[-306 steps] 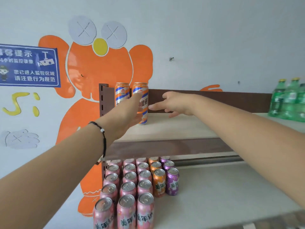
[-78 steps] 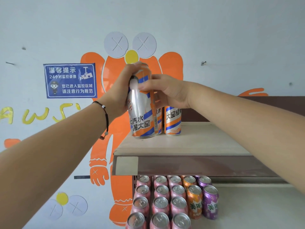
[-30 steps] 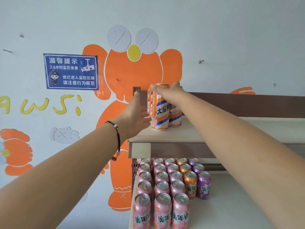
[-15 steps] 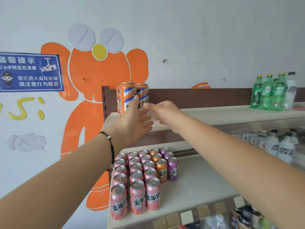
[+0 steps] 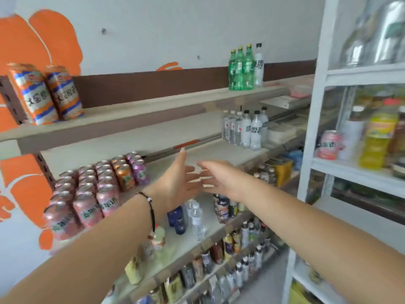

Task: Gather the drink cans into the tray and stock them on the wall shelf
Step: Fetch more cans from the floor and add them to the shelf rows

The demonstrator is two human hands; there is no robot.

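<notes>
Tall orange, blue and white cans (image 5: 46,94) stand at the far left of the top wall shelf (image 5: 153,110). Several pink cans (image 5: 87,194) with an orange can (image 5: 123,177) and a purple can (image 5: 139,171) fill the left of the second shelf. My left hand (image 5: 177,183) and my right hand (image 5: 219,178) hover side by side in front of the second shelf, fingers straight, holding nothing. No tray is in view.
Green and white bottles (image 5: 244,66) stand at the right of the top shelf, clear and white bottles (image 5: 245,130) below them. Lower shelves hold many bottles (image 5: 197,220). A white rack (image 5: 313,106) with a pink can (image 5: 328,144) stands close on the right.
Both hands have drawn back and down from the orange cans on the top shelf. The view has swung right, bringing the white rack into sight.
</notes>
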